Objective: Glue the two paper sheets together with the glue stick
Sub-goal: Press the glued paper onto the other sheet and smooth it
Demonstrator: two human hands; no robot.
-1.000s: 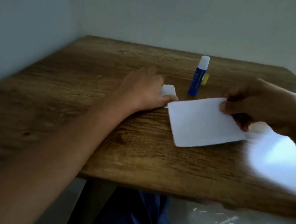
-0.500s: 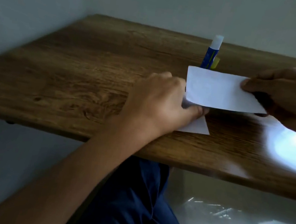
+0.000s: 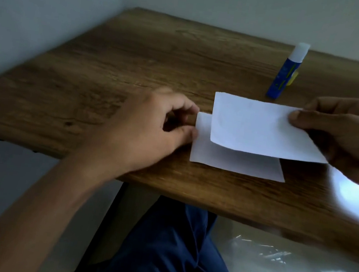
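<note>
Right hand (image 3: 344, 139) pinches upper sheet (image 3: 257, 127); left fingers (image 3: 188, 133) seemingly touch lower sheet (image 3: 227, 160).

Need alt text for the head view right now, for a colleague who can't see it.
The right hand holds one white paper sheet raised over a second sheet lying on the wooden table, whose left edge the left hand touches. A capped blue glue stick stands behind.

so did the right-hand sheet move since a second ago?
Yes. The upper sheet in the right hand went from right of the lower sheet to over it, judged against the glue stick.
</note>
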